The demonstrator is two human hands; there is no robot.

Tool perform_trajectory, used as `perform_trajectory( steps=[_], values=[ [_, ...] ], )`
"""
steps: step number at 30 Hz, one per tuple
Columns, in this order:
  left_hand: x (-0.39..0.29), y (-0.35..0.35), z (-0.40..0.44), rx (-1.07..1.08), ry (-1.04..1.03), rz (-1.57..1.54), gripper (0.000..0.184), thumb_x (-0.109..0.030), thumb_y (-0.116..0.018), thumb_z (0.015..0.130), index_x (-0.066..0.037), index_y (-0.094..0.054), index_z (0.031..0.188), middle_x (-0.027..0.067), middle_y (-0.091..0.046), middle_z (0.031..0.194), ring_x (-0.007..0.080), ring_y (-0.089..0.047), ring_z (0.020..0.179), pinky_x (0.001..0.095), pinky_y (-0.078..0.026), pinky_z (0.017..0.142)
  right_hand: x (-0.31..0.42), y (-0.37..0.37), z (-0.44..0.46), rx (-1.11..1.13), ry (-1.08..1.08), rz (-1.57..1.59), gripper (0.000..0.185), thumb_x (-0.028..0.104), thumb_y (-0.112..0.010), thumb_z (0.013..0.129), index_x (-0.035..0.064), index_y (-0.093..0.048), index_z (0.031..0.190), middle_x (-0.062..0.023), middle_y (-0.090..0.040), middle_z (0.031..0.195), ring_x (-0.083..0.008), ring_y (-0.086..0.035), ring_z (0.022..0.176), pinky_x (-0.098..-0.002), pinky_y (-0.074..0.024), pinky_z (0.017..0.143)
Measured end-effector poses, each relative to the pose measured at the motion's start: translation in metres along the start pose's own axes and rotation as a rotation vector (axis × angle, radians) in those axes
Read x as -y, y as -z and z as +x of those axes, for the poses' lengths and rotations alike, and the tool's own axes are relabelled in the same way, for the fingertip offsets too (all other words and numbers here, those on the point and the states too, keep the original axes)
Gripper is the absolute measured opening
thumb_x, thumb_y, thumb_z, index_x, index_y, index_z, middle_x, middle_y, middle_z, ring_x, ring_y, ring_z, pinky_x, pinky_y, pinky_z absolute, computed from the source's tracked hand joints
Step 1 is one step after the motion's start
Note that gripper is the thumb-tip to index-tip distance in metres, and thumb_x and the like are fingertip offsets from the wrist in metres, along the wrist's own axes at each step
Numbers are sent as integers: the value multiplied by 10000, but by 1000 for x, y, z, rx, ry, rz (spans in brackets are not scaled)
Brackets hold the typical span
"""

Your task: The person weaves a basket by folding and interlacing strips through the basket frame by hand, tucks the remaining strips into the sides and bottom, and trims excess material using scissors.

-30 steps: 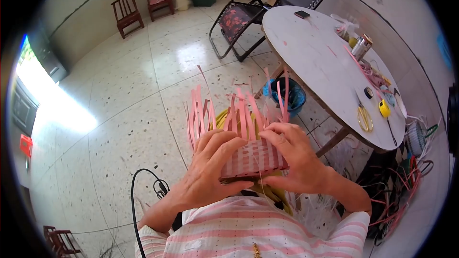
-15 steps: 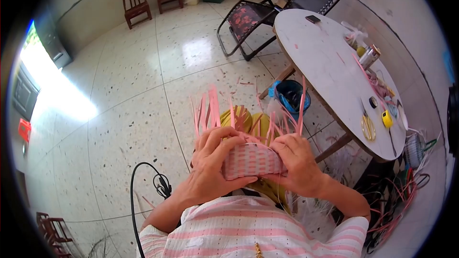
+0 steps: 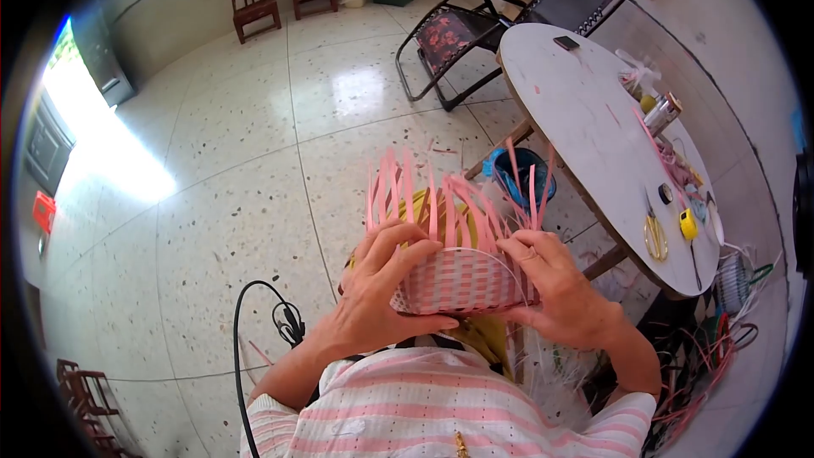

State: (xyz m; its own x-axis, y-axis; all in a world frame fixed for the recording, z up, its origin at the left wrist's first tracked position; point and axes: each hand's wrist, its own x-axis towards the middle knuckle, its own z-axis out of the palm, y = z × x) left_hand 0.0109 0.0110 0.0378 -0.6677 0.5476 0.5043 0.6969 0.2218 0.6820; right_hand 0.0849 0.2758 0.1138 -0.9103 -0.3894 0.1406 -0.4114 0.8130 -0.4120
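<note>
A pink and white woven basket piece (image 3: pixel 462 282) rests over my lap, its loose pink strips (image 3: pixel 433 203) sticking up and away from me. Around its left end my left hand (image 3: pixel 370 284) is closed, fingers on the upper edge and thumb below. My right hand (image 3: pixel 561 288) grips the right end the same way, with fingertips at the rim. A thin pale strand arcs along the upper edge between both hands. The underside of the piece is hidden.
An oval white table (image 3: pixel 577 119) at the right bears scissors (image 3: pixel 655 236), a yellow tape measure (image 3: pixel 688 224) and a phone (image 3: pixel 566 43). Below it stands a blue-lined bin (image 3: pixel 536 187). Further back are a folding recliner (image 3: pixel 449 38) and wooden chairs (image 3: pixel 254 4). A black cable (image 3: pixel 238 356) hangs at left.
The camera view has shifted, so the room appears further right. My right hand has moved outward along the rim, away from my left hand, and more of the weave shows between them.
</note>
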Motion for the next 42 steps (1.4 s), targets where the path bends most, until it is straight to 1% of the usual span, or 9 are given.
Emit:
perform_trajectory(
  steps=[6, 8, 14, 27, 36, 38, 39, 41, 42],
  values=[
    [3, 0, -2, -73, -87, 37, 786, -293, -976, 604, -87, -637, 1282, 120, -573, 1270, 357, -501, 1250, 477, -443, 1034, -4, 24, 17, 53, 76, 168, 529, 17, -743, 835, -15, -558, 1330, -214, -601, 1218, -361, -611, 1075, -418, -490, 936],
    [4, 0, 1, -72, -100, 32, 790, -285, -985, 592, -90, -646, 1279, 111, -575, 1259, 338, -505, 1231, 459, -461, 1015, 7, 21, 27, 40, -13, 276, 308, -5, -682, 905, 0, -646, 1210, -138, -656, 1017, -257, -670, 952, -337, -520, 864],
    [1, 11, 7, 91, 2, -32, 835, -254, -990, 591, -134, -625, 1333, 134, -482, 1319, 320, -509, 1176, 416, -474, 990, 11, 7, 41, 41, -56, 262, 151, -3, -654, 908, -22, -633, 1057, -149, -608, 897, -274, -650, 803, -359, -513, 745],
    [4, 18, 10, 153, 75, -51, 764, -342, -962, 619, -121, -608, 1259, 119, -457, 1258, 316, -536, 1151, 421, -503, 936, 5, -5, 45, 83, -116, 390, 115, -22, -646, 908, -35, -616, 1019, -124, -633, 897, -177, -632, 789, -310, -508, 741],
    [1, 16, 12, 180, 30, -57, 787, -385, -959, 601, -117, -609, 1254, 121, -469, 1271, 319, -531, 1152, 422, -483, 934, 0, 19, 52, 192, -400, 880, 90, 66, -635, 990, -18, -644, 1022, -6, -642, 881, -68, -583, 809, -244, -486, 738],
    [1, 13, 11, 180, 31, -66, 785, -382, -957, 605, -113, -608, 1255, 122, -469, 1274, 320, -527, 1155, 423, -479, 933, 4, 36, 59, 384, -607, 1018, 90, 66, -638, 987, -16, -650, 1022, -3, -641, 877, -63, -583, 819, -243, -485, 744],
    [2, 12, 11, 160, 7, -60, 779, -380, -956, 613, -109, -608, 1254, 123, -467, 1269, 319, -522, 1160, 424, -476, 933, -1, 32, 59, 381, -609, 1017, 90, 66, -638, 987, -16, -650, 1022, -3, -641, 877, -63, -583, 819, -243, -485, 744],
    [1, 10, 12, 143, -20, -54, 772, -378, -955, 620, -106, -607, 1254, 124, -465, 1264, 318, -517, 1164, 425, -474, 933, -17, 20, 60, 290, -206, 653, 79, 37, -615, 979, -9, -645, 1036, -13, -638, 853, -94, -615, 794, -247, -494, 680],
    [0, 10, 12, 144, -28, -65, 770, -366, -956, 623, -101, -606, 1256, 126, -463, 1262, 319, -514, 1165, 425, -470, 943, -19, 21, 64, 287, -207, 652, 79, 37, -615, 979, -9, -645, 1036, -13, -638, 853, -94, -615, 794, -247, -494, 680]
  ],
)
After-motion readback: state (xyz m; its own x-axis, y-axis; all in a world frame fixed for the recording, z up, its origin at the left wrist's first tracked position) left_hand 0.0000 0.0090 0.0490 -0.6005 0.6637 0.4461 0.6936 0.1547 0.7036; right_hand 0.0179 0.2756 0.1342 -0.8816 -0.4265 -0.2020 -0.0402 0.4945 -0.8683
